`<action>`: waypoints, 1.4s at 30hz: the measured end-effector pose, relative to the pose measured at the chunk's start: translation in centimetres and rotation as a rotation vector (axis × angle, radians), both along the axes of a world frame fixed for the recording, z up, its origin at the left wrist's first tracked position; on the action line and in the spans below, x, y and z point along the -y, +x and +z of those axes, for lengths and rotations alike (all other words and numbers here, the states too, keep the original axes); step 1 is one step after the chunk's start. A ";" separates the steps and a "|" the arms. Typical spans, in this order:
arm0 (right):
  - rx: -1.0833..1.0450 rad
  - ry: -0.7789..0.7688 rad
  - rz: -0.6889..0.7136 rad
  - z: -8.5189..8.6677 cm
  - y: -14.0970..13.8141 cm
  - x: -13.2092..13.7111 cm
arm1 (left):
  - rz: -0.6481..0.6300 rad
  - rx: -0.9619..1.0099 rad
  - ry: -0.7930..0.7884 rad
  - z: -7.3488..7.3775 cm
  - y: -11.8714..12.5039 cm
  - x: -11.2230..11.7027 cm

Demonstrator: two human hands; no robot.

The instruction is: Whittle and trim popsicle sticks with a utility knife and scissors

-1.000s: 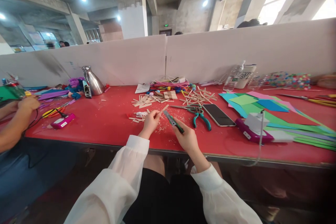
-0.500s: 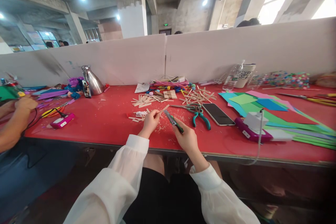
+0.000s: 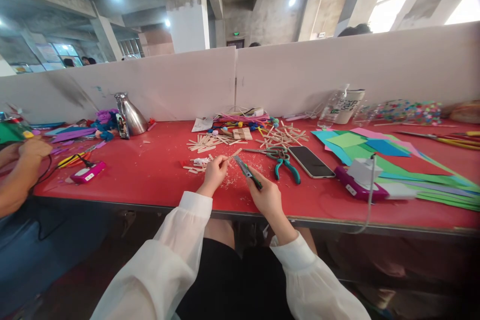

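Observation:
My left hand (image 3: 214, 174) is closed on a thin wooden stick (image 3: 234, 154) that points up and to the right over the red table (image 3: 150, 175). My right hand (image 3: 267, 196) is closed on a green-handled utility knife (image 3: 247, 173), its blade tip close to the stick's end. Wood shavings lie on the table just under both hands. Both arms wear white sleeves.
A heap of wooden sticks (image 3: 221, 139) lies behind my hands. Green pliers (image 3: 283, 164), a phone (image 3: 311, 161), a purple glue gun (image 3: 358, 186) and coloured paper sheets (image 3: 378, 152) are to the right. Another person's hand (image 3: 33, 149) works at the far left. A white partition (image 3: 300, 75) backs the table.

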State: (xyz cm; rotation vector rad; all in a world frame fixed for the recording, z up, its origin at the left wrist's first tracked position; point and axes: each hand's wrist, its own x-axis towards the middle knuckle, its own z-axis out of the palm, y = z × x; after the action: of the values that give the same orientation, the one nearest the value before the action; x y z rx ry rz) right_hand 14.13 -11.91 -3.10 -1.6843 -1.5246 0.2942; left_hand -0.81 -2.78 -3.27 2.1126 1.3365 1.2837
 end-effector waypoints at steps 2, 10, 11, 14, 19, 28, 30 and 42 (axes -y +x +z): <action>-0.006 -0.005 0.004 0.1 0.0 0.0 | 0.005 -0.001 0.008 0.1 0.0 0.1; -0.071 0.019 0.056 -0.6 0.1 -0.3 | 0.005 0.004 0.032 0.0 0.2 0.2; -0.085 0.028 0.065 -0.8 0.2 -0.5 | 0.006 0.005 0.031 -0.1 0.2 0.1; -0.124 0.051 0.077 -1.1 0.4 -0.7 | 0.013 0.013 0.022 -0.3 0.3 0.1; -0.099 0.050 0.033 -0.9 0.3 -0.3 | 0.015 0.023 0.004 -0.6 0.3 -0.2; 0.037 0.028 0.013 -0.4 0.0 -0.1 | 0.003 0.014 0.010 -0.4 0.3 -0.1; 0.069 0.031 0.008 -0.4 -0.1 -0.1 | 0.003 0.006 0.010 -0.3 0.3 0.0; 0.195 0.063 -0.090 -1.1 -1.2 -0.1 | 0.095 -0.051 0.052 -0.4 0.9 -0.1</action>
State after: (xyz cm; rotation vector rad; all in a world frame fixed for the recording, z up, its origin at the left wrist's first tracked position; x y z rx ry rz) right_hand 12.92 -11.84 -4.17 -1.7671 -1.5755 0.0354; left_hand 0.05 -2.65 -3.66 2.1536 1.4557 1.3227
